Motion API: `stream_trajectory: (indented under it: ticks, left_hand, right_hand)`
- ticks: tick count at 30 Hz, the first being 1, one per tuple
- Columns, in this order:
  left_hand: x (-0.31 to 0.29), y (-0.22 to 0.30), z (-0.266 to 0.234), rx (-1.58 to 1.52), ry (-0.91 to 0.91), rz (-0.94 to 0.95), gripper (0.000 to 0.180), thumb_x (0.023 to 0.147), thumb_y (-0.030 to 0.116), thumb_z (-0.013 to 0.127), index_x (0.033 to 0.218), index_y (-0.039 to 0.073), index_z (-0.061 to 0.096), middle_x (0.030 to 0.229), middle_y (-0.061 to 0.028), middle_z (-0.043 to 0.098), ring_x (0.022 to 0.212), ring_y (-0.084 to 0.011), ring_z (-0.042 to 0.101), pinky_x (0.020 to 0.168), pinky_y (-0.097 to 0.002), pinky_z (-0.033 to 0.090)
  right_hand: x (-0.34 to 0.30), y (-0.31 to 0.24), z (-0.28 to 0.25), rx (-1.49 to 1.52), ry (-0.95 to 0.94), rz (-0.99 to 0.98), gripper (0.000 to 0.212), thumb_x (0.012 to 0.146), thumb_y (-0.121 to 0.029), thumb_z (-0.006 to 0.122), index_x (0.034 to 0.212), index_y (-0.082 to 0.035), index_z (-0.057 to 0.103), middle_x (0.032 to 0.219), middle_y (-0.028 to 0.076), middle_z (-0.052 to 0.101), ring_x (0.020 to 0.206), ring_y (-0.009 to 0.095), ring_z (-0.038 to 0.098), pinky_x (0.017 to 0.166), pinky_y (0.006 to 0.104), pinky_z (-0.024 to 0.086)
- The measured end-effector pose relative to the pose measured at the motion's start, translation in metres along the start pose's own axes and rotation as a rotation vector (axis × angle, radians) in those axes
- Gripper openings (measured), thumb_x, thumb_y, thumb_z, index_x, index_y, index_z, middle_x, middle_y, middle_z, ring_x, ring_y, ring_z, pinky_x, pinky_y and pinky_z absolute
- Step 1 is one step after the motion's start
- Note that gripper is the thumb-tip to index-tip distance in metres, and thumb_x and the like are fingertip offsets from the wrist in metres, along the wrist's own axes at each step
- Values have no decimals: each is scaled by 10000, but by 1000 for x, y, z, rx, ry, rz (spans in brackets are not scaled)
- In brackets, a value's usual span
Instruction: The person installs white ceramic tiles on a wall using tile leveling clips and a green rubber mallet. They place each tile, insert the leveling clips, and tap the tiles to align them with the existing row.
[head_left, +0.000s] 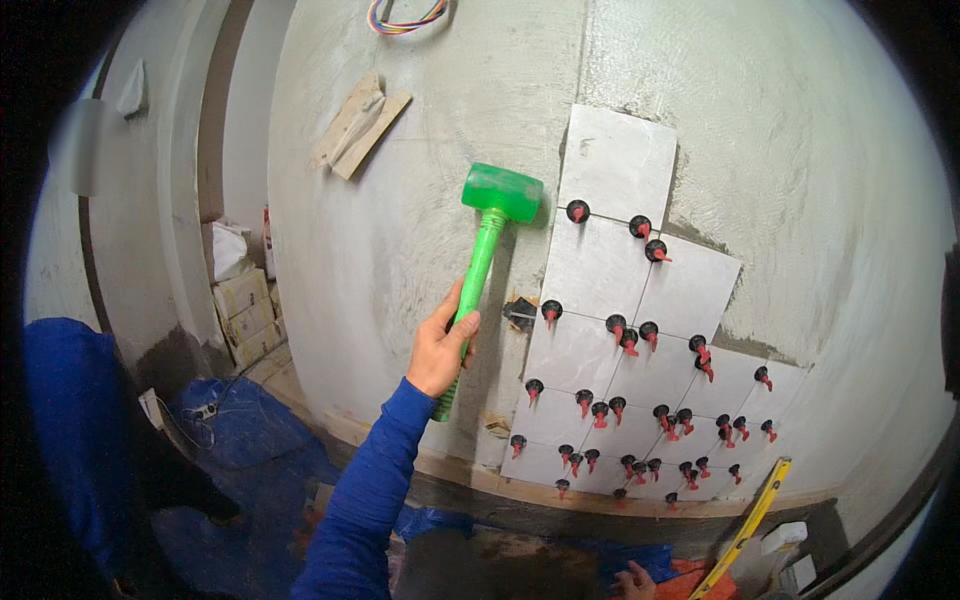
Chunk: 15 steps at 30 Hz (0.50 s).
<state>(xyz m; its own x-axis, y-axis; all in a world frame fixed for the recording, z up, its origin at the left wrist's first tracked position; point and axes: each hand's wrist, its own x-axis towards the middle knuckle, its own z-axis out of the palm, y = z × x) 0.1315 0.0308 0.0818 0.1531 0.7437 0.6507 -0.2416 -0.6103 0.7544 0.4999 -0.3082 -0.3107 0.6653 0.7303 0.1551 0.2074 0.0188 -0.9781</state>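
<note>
Mallet, green and barrel-headed, slants head-up left of the pale grey square wall tiles, its handle wrapped in the grip of the left hand. Red-and-black clips dot the tiles. Below them: the farther right hand, grip impossible to tell, and, lower right, a slanting long yellow level.

The left hand grips a green mallet; wall tiles with red-and-black clips sit to its right.
</note>
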Motion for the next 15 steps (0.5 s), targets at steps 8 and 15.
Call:
stream_trajectory:
  ticks: [8, 15]
  left_hand:
    - [-48, -31, -30, -3, 191, 17, 616, 1039, 190, 644, 1592, 43, 415, 911, 11, 587, 663, -57, 523, 548, -238, 445]
    - [-248, -164, -137, 400, 536, -84, 358, 1006, 160, 667, 1303, -26, 590, 1007, -91, 619, 924, -182, 579, 819, -340, 487]
  right_hand:
    - [-11, -67, 7, -205, 9, -50, 394, 965, -166, 725, 1315, 9, 690, 995, 74, 772, 899, 162, 680, 842, 314, 544]
    - [-7, -94, 23, -16, -8, 138, 417, 978, -140, 700, 1358, 24, 646, 970, 85, 756, 779, 152, 667, 723, 287, 541]
